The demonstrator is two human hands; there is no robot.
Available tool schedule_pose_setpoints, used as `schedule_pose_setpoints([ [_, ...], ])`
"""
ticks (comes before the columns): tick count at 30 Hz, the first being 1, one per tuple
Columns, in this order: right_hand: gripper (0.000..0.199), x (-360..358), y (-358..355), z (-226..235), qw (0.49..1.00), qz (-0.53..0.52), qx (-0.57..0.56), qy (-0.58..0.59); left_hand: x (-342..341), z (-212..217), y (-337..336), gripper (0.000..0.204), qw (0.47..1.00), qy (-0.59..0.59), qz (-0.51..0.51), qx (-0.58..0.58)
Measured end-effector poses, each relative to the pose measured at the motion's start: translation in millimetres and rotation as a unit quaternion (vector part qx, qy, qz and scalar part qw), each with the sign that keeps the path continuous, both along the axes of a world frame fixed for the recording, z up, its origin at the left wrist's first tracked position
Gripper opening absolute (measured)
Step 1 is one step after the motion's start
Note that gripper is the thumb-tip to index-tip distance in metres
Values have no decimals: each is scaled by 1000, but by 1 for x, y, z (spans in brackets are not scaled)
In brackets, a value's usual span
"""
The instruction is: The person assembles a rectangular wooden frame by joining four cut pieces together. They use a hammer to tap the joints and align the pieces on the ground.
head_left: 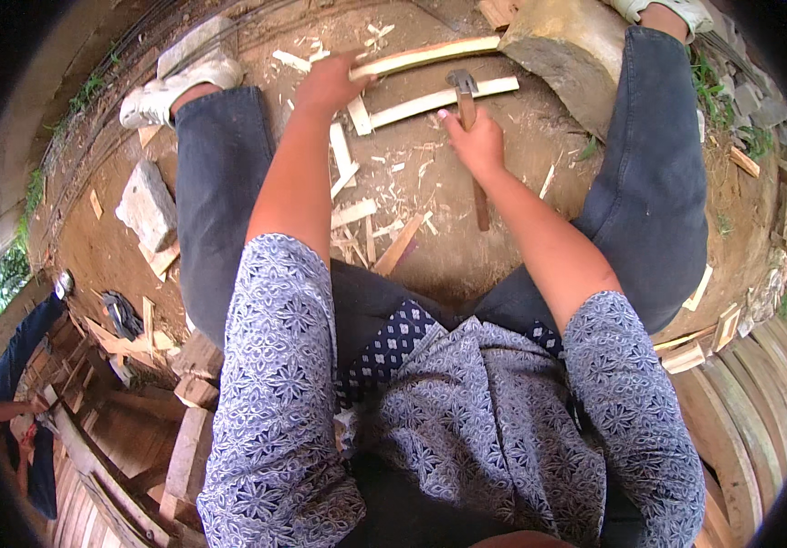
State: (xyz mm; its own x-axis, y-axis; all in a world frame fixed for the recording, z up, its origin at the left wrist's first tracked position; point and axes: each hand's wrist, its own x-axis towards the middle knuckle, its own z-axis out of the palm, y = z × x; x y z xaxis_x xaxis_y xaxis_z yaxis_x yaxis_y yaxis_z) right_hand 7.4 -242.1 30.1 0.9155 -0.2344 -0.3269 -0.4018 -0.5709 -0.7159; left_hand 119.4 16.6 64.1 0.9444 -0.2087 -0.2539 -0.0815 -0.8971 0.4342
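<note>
My left hand (328,84) is closed around the left end of a long, pale wooden strip (425,57). The strip's far right end rests against a large rock (562,55). My right hand (477,142) grips a hammer (480,205) by its wooden handle. Its metal head points away from me, over a second wooden strip (412,110) that lies on the dirt. Below my left hand, short pale wood pieces (341,151) lie on the ground. Small chips are scattered between my legs.
A grey stone (149,208) sits outside my left leg. At the lower left, another person's hand (21,429) is near a long wooden beam (92,466). Boards (731,438) are stacked at the lower right. Offcuts (398,247) lie close in front of me.
</note>
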Motion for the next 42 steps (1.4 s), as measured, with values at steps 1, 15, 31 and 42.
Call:
schedule_pose_setpoints([
  [1, 59, 4, 9, 0, 999, -6, -16, -29, -1, -3, 3, 48, 1000, -13, -7, 15],
  [15, 55, 49, 57, 0, 986, -157, 22, -56, -106, -5, -7, 25, 974, -105, 191, -56],
  [31, 43, 101, 43, 16, 973, 210, -55, -73, -124, -21, -30, 35, 877, -10, 464, -121],
  [42, 47, 162, 76, 19, 895, 417, -128, -99, -104, -20, -35, 52, 896, 45, 429, -106],
])
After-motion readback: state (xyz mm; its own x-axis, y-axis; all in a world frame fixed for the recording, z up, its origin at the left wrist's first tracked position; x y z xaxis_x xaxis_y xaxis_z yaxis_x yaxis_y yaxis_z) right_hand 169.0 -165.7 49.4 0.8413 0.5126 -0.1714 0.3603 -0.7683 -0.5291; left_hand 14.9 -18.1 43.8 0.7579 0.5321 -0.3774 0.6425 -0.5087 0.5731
